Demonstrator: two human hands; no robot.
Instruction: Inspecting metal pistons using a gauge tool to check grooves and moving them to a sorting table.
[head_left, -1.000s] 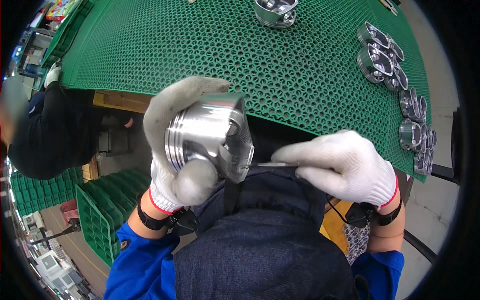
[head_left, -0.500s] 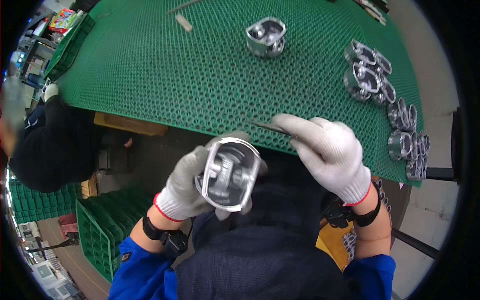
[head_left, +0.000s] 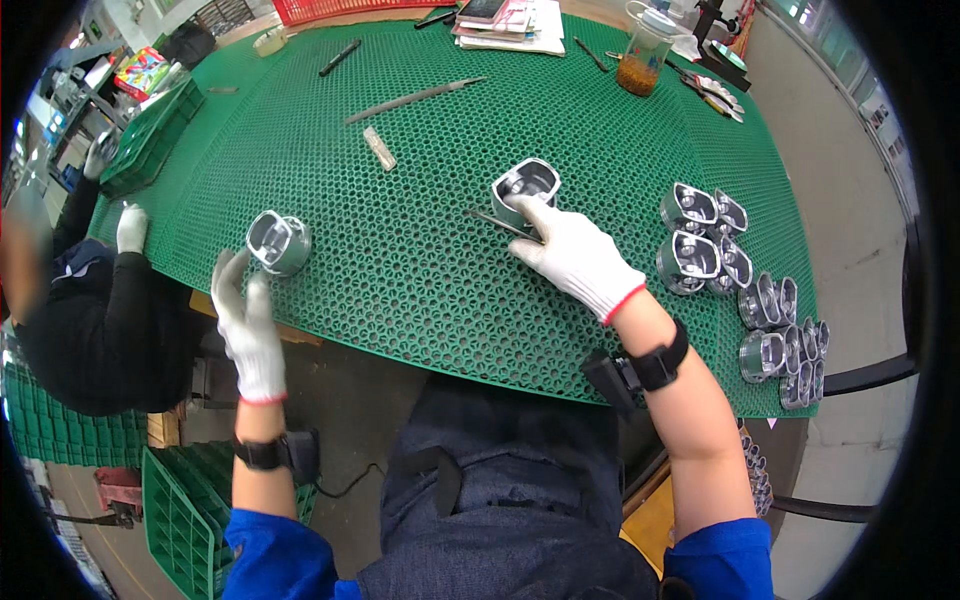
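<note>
My left hand (head_left: pixel 246 325), in a white knit glove, has its fingers apart. It is just beside a silver engine piston (head_left: pixel 279 245) that rests on the green mat at the left; whether the fingertips still touch it I cannot tell. My right hand (head_left: pixel 580 258), gloved too, keeps a thin dark pointed hand tool (head_left: pixel 503 222) in its grip. Its fingers reach to the near rim of a second piston (head_left: pixel 526 180) in the middle of the mat, hiding part of it. More pistons (head_left: pixel 690 260) stand in groups along the right side.
The perforated green mat (head_left: pixel 420 290) covers the table. Farther back lie a file (head_left: pixel 415 98), a pale small block (head_left: pixel 379 148), papers (head_left: pixel 512 28), a jar (head_left: pixel 641 62) and pliers (head_left: pixel 712 95). A co-worker (head_left: pixel 110 320) sits at the left beside a green crate (head_left: pixel 155 140).
The piston that my left hand held over my lap now stands on the mat at the left, released. My right hand has moved forward with the tool to the middle piston. The view has shifted.
</note>
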